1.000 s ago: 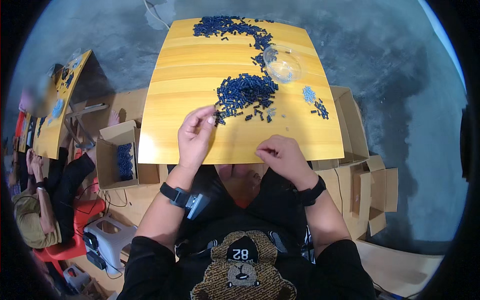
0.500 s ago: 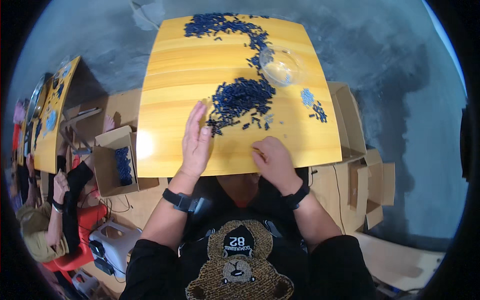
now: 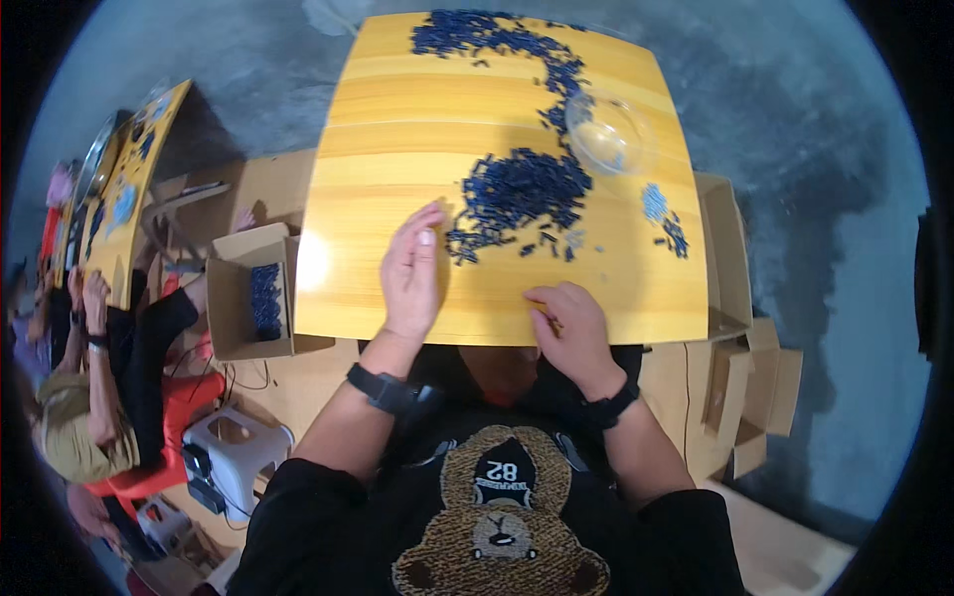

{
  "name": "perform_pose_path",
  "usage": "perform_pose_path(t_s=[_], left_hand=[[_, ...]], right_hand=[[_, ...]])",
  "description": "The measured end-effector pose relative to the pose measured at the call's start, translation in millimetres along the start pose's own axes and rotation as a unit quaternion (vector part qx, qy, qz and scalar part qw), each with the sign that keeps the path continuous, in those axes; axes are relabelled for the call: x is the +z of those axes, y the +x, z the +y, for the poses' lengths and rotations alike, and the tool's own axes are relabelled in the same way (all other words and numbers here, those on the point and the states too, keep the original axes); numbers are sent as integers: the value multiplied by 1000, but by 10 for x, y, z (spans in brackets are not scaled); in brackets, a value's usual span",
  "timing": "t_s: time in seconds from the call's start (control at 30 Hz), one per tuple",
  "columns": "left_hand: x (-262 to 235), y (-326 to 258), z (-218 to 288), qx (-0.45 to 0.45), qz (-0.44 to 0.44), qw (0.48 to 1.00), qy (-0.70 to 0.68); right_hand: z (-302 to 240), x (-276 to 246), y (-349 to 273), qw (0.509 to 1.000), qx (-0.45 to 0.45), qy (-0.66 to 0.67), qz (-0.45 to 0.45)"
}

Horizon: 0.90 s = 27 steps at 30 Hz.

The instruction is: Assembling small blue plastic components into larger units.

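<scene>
Whether the curled right hand (image 3: 578, 330) holds anything is hidden from view. The pale pieces (image 3: 573, 239) beside the dark pile (image 3: 527, 189) are too small to identify, and the lower edge cuts off the black shirt (image 3: 686, 541)

Yellow wood-grain table (image 3: 373, 288)
Heap of small dark pieces (image 3: 522, 187) mid-table; trail of dark pieces (image 3: 563, 75) beyond; clear round container (image 3: 602, 139) beside it; pale-blue pile (image 3: 654, 202) at right

Pile of parts (image 3: 522, 191) on the table (image 3: 383, 223), bowl (image 3: 602, 131) behind-right, carton (image 3: 231, 298) left of table
</scene>
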<state>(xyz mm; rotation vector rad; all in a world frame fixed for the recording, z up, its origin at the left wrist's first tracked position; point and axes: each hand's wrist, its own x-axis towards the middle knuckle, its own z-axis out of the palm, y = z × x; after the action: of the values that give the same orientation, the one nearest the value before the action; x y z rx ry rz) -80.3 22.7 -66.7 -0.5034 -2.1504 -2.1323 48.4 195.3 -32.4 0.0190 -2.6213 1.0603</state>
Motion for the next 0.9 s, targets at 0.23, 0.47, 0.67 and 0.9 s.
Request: perform_pose_path(t_s=[0.23, 0.47, 0.67, 0.9], left_hand=[[-81, -26, 12, -7, 23, 999, -30], [-80, 22, -45, -15, 25, 997, -66], [-145, 4, 40, 6, 23, 999, -47], [-119, 2, 34, 7, 21, 999, -40]], right_hand=[[-174, -148, 445, 991, 84, 18, -103], [-90, 126, 1097, 995, 0, -95, -38], [-105, 313, 1210, 984, -34, -166, -58], [-119, 341, 1185, 976, -32, -205, -68]])
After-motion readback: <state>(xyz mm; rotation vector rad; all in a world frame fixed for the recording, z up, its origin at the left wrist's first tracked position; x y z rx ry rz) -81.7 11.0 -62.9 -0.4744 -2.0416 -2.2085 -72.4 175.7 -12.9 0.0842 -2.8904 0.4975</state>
